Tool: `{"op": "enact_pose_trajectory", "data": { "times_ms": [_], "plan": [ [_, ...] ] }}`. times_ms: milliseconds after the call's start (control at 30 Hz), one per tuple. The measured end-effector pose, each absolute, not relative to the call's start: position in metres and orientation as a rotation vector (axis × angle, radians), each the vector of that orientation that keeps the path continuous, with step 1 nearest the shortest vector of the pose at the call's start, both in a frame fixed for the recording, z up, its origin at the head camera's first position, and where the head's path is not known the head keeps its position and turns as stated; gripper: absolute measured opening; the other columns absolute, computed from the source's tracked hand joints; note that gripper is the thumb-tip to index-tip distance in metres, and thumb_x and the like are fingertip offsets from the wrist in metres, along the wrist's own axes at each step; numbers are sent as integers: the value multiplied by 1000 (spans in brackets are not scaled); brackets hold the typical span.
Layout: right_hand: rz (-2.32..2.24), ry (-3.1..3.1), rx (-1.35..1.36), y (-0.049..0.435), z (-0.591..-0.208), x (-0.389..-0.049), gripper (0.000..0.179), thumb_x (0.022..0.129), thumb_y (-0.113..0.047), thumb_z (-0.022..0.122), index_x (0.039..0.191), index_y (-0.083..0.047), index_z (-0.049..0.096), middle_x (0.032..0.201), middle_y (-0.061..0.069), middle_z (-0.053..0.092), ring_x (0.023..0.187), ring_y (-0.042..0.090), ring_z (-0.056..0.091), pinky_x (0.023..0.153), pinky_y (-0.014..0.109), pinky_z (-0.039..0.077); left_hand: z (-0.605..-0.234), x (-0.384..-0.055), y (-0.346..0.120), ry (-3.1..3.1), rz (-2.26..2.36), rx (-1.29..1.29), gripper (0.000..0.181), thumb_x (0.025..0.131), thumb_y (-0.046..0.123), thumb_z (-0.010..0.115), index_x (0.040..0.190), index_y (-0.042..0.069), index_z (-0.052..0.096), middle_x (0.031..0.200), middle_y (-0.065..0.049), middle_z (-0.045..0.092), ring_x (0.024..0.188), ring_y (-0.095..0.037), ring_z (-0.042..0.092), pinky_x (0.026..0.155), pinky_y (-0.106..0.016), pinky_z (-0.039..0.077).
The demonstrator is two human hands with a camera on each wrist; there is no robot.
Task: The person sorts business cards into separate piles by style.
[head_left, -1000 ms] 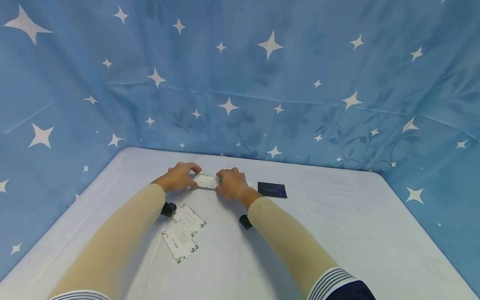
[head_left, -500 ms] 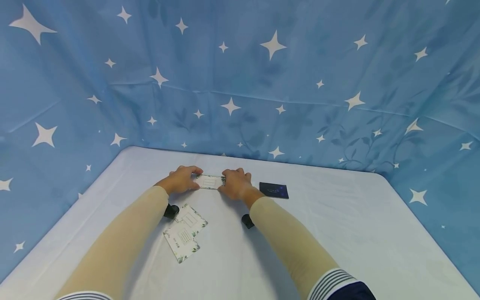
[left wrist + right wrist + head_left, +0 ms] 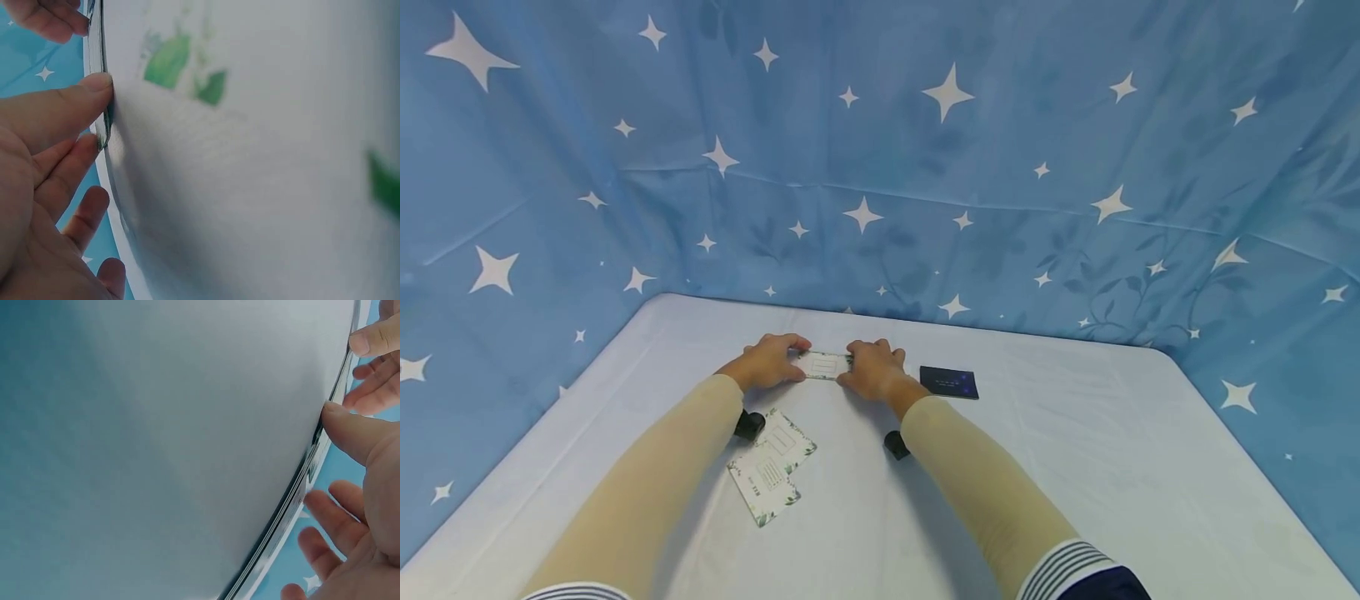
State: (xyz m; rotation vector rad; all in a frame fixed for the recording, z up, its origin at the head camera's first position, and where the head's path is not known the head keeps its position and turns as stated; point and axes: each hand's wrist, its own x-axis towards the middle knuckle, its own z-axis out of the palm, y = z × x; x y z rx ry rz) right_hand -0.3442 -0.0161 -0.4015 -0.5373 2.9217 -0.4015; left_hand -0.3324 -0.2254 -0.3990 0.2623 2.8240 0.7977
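Note:
Near the back edge of the table, my two hands hold a small white card with a leafy green border [image 3: 823,365] between them. My left hand [image 3: 769,360] pinches its left end, thumb on the near edge and a finger at the far edge. On the other end, my right hand [image 3: 872,368] has its thumb at the near edge and fingertips at the far edge. In the left wrist view the left thumb [image 3: 87,94] presses against a thin edge, the other fingers spread below. The right thumb [image 3: 340,422] touches a thin edge in the right wrist view.
A dark navy card [image 3: 949,382] lies just right of my right hand. Two more leaf-bordered cards, an upper one [image 3: 784,440] and a lower one [image 3: 763,483], overlap on the white table [image 3: 1075,467] nearer me at left. A blue star-patterned curtain [image 3: 880,150] stands behind the table.
Both hands and the card between them have shifted slightly right, and the card shows flatter. The dark card and the two overlapping cards stay in place.

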Motion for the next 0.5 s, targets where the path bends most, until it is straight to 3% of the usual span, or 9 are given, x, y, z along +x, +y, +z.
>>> {"op": "enact_pose_trajectory", "data": {
  "times_ms": [200, 400, 500],
  "plan": [
    [-512, 2919, -625, -17, -397, -326, 56, 96, -40, 65, 144, -14, 54, 142, 3, 55, 130, 29, 41, 100, 52, 28, -391, -318, -235, 2779, 815, 277, 58, 93, 22, 72, 146, 11, 51, 151, -17, 45, 142, -41, 32, 109, -69, 13],
    [-533, 2778, -945, -16, -391, -293, 54, 95, -42, 67, 144, -21, 56, 136, -5, 60, 129, 24, 44, 101, 51, 30, -386, -295, -247, 2634, 921, 387, 47, 91, 17, 73, 135, 8, 61, 140, -12, 57, 136, -36, 42, 109, -56, 30],
    [-541, 2677, -1064, -13, -391, -276, 53, 93, -43, 70, 142, -24, 59, 134, -12, 60, 127, 19, 44, 102, 46, 30, -386, -280, -251, 2576, 941, 457, 41, 88, 14, 74, 128, 7, 66, 131, -7, 63, 132, -35, 47, 108, -55, 32]
  ]
}}
